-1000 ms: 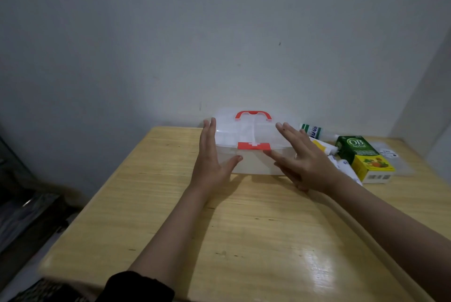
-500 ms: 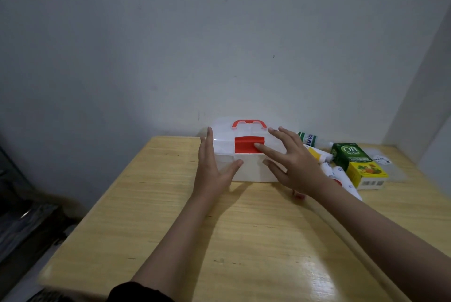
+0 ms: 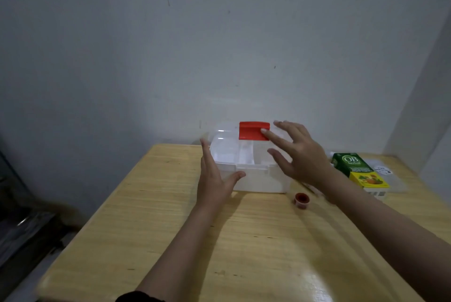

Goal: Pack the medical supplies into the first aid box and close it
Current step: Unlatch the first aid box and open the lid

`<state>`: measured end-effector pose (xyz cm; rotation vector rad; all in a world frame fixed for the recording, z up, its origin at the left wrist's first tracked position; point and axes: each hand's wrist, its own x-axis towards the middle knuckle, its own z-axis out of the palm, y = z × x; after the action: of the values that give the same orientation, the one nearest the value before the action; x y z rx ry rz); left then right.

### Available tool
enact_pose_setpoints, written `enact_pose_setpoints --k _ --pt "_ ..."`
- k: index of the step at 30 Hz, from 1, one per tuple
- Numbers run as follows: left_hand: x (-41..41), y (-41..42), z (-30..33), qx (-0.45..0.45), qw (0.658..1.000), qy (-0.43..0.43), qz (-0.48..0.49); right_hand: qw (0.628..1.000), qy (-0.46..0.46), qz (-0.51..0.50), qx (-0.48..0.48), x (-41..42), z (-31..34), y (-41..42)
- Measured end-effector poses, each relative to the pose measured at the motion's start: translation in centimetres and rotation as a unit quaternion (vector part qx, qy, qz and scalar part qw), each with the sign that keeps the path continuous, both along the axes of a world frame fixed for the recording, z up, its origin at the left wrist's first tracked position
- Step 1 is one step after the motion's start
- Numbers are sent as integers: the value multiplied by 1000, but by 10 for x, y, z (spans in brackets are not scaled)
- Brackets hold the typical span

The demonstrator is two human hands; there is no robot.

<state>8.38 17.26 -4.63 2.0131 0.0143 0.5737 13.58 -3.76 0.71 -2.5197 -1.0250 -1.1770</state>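
A clear plastic first aid box (image 3: 256,179) sits at the far edge of the wooden table (image 3: 219,240), its lid (image 3: 227,148) tilted up with the red latch (image 3: 253,131) at the top. My left hand (image 3: 214,179) rests flat against the box's left side, thumb on its front. My right hand (image 3: 297,155) is spread over the lid's right part, a fingertip touching the red latch. A green and yellow medicine carton (image 3: 358,172) lies to the right. A small red-capped pot (image 3: 302,200) stands in front of the box's right corner.
A flat clear packet (image 3: 388,174) lies behind the carton near the right wall. The grey wall stands directly behind the box. Dark clutter sits on the floor at the left of the table.
The lid has swung up from flat, and the red latch has risen with it. My right hand has lifted with the lid, uncovering the red-capped pot. My left hand stays at the box's side.
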Motion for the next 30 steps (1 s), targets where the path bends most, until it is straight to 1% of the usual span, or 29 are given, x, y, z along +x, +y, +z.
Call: enact_pose_setpoints --k 2,3,7,10,13,19,23,27,30 --pt "1 1 -1 1 1000 6 -3 1000 -2 -10 4 9 17 1" --pt "1 2 -2 2 1000 9 -3 1000 12 -18 15 15 26 3" --pt "2 4 -4 -10 1000 10 1 987 111 -52 102 45 56 13" --pt "4 5 -6 -14 1000 11 5 965 186 -43 177 65 71 22" --pt "4 6 -9 -16 1000 4 6 940 226 -50 249 79 75 25" --pt "7 8 -11 -32 999 8 1 942 247 -66 219 94 68 18" --pt "11 10 -12 -17 1000 15 0 938 269 -71 208 94 65 10" --pt "12 12 -12 -6 1000 15 -2 948 241 -64 198 75 66 -6" --pt "11 12 -11 20 1000 14 6 959 221 -73 163 47 56 -29"
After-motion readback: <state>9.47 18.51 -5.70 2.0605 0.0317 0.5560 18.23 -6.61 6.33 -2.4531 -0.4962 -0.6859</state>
